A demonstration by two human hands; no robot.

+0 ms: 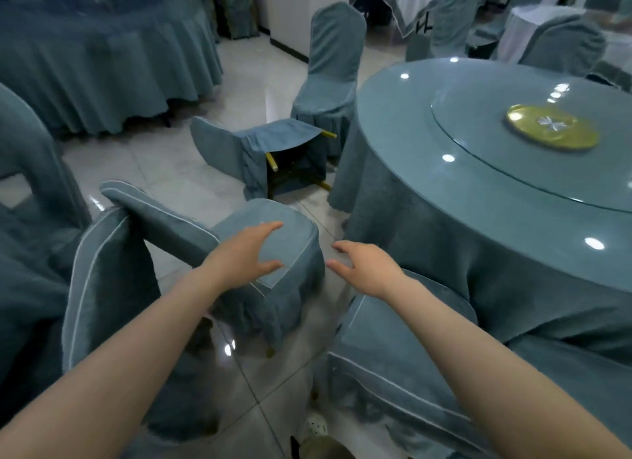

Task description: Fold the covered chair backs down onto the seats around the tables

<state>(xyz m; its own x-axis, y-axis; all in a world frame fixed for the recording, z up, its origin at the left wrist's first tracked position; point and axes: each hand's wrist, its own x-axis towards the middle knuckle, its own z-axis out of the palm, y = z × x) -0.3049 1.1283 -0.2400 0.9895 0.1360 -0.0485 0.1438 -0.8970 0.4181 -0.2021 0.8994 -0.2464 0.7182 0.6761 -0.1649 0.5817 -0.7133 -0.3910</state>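
Centrally, a teal fabric-covered chair with white piping (294,246) is sitting left of the round teal-draped counter (427,219), its back leaning left. Both hands are spreading open: the left hand (239,257) over the seat, the right hand (366,270) beside it. Farther off, a toppled teal chair (236,147) is lying on the floor.

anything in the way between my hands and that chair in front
Nothing visible. The left hand is over the seat of the chair, the right hand beside it above the floor. The tipped chair lies farther off by the table.
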